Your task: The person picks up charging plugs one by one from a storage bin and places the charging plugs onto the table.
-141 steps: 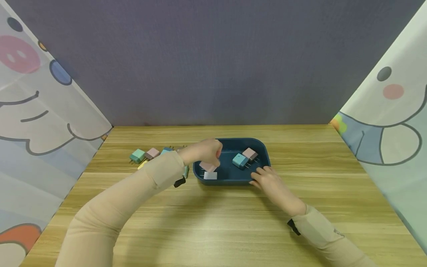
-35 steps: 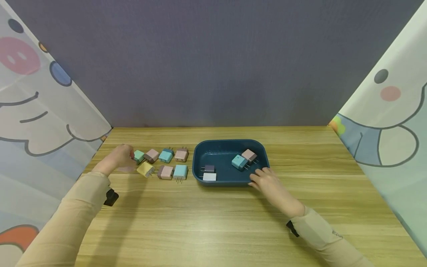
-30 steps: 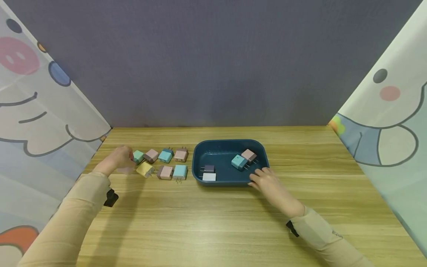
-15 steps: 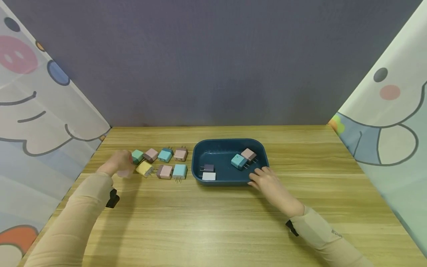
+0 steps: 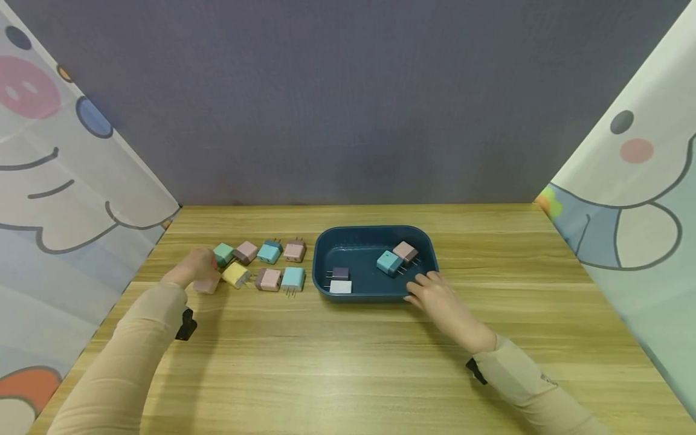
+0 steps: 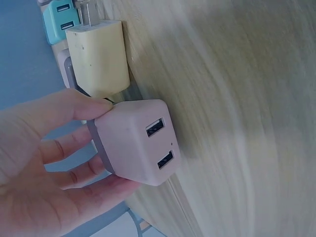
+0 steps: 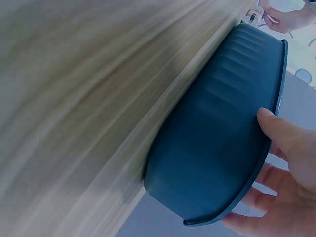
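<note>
My left hand (image 5: 194, 267) pinches a pink USB charger (image 6: 138, 143) with a mauve base between thumb and fingers. Two USB ports face the left wrist camera. The charger is low at the table's left, beside a yellow charger (image 5: 236, 275) and a green charger (image 5: 223, 254). My right hand (image 5: 443, 302) holds the near right rim of a dark blue tray (image 7: 212, 113), thumb on the outer wall and fingers over the rim. Inside the tray lie a blue charger (image 5: 389, 264), a pink charger (image 5: 405, 252), a dark purple charger (image 5: 341, 273) and a white charger (image 5: 341, 287).
Between my left hand and the tray, more chargers lie in two rough rows, among them blue chargers (image 5: 269, 252) and pink-and-mauve chargers (image 5: 269, 280). A grey panel (image 5: 353, 109) rises behind the wooden table (image 5: 348, 362). Printed cloth (image 5: 641, 199) borders both sides.
My left hand has carried the pink charger from over the tray to the table's left end, then moved slightly nearer to me. My right hand stays on the tray rim.
</note>
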Demonstrator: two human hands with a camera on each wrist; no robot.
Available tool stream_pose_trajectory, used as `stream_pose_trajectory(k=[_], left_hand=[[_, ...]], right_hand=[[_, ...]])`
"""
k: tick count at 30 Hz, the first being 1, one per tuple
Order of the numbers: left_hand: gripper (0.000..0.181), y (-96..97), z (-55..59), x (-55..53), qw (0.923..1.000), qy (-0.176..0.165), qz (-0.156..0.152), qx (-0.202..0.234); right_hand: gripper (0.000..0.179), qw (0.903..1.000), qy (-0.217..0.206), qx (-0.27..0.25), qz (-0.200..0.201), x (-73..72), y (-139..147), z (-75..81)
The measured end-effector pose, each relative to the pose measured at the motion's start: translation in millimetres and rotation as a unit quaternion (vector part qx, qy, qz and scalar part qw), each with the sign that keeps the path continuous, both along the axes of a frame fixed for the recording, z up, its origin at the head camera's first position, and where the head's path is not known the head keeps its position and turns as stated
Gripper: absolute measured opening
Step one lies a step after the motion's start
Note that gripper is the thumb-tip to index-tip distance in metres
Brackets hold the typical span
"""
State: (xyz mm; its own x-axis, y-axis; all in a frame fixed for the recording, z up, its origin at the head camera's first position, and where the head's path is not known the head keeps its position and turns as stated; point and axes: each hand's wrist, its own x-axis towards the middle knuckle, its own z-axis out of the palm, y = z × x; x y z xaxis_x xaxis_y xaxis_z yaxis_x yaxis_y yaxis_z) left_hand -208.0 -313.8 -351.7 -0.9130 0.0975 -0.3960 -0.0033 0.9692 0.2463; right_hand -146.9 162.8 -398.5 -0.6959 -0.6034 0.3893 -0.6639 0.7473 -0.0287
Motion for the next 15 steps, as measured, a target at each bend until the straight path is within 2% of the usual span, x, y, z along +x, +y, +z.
stream_pose_trajectory(k=[10,15], left_hand=[[0.02,-0.9,-3.1,2.7,0.9999,0.001,0.009,-0.006],[0.015,-0.7,-5.0,3.4,0.9998,0.006,0.016,-0.003]], right_hand=[[0.013,0.9995,0.024,-0.009,0.017,-1.4,0.0,-2.3],[0.013,0.9997,0.017,-0.01,0.014,-1.9,0.4,-3.0]])
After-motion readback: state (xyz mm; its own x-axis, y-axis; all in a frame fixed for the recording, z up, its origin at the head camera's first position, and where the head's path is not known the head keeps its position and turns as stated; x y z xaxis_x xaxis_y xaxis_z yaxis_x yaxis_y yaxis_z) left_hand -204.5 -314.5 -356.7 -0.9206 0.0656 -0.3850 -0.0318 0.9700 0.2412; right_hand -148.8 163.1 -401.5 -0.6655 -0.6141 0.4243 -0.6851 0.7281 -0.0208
